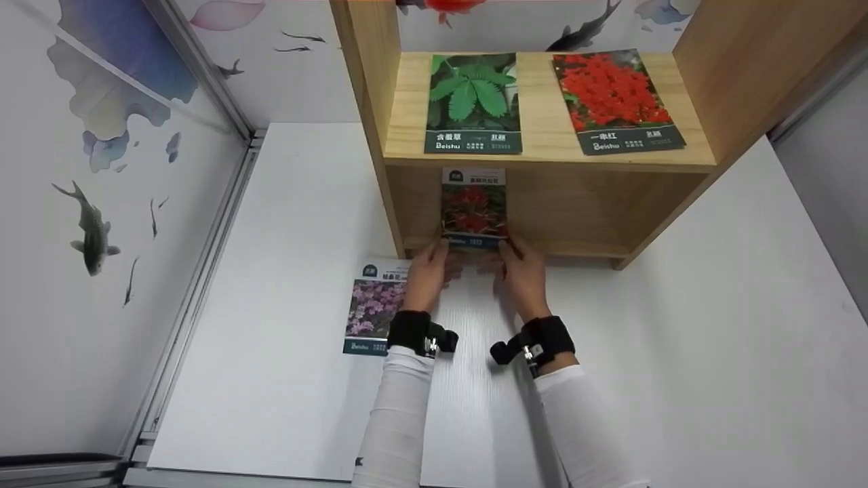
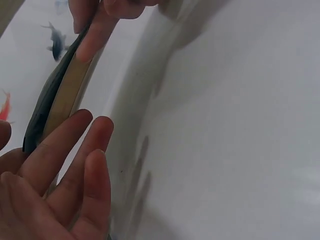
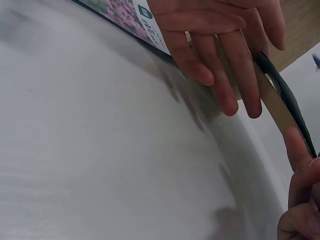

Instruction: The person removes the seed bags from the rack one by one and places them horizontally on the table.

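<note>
head view: both hands' fingers (image 1: 439, 252) on seed packet (image 1: 474, 209)

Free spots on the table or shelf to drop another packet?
Bare white table right of the wooden shelf, and the strip left of the purple-flower packet. The lower compartment's right part looks free. Crowded: top board, with green-leaf packet and red-flower packet.

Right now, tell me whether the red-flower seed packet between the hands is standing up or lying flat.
Standing upright. The red-flower seed packet shows its full face at the lower wooden shelf opening, pinched at its bottom corners by the left hand and right hand.
</note>
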A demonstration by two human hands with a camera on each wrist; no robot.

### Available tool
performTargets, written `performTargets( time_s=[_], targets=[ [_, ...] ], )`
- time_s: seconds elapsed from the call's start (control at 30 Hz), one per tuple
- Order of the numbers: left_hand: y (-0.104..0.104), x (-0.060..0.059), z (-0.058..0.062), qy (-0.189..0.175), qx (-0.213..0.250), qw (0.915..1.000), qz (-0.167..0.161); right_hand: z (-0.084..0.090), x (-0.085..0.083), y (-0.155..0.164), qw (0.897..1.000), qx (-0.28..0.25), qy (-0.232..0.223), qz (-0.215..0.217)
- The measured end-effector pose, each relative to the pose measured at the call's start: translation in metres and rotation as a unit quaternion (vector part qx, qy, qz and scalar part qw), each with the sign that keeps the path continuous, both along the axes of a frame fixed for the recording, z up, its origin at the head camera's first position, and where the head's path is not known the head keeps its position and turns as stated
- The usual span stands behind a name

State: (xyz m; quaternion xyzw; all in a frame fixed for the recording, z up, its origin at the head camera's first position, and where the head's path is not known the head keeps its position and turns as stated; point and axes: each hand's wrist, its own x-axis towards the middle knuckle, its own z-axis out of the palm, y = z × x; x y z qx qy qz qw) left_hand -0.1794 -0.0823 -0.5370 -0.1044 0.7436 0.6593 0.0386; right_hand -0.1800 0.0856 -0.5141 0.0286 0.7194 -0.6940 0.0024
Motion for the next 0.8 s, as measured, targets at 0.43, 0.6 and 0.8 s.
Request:
performTargets(
  time_s=[0.43, 0.6, 0.8],
  targets=[
    [0.003, 0.007, 0.004, 0.033, -0.093, 0.9942, 0.042, 0.003, 0.012, 0.001, 0.999, -0.028, -0.030, -0.007],
    [0.003, 0.008, 0.005, 0.041, -0.118, 0.9910, 0.048, 0.005, 0.018, 0.000, 0.999, -0.023, -0.047, -0.015],
    [0.005, 0.019, 0.003, 0.049, -0.058, 0.9949, 0.065, 0.005, 0.028, 0.001, 0.998, -0.016, -0.059, -0.015]
  ],
)
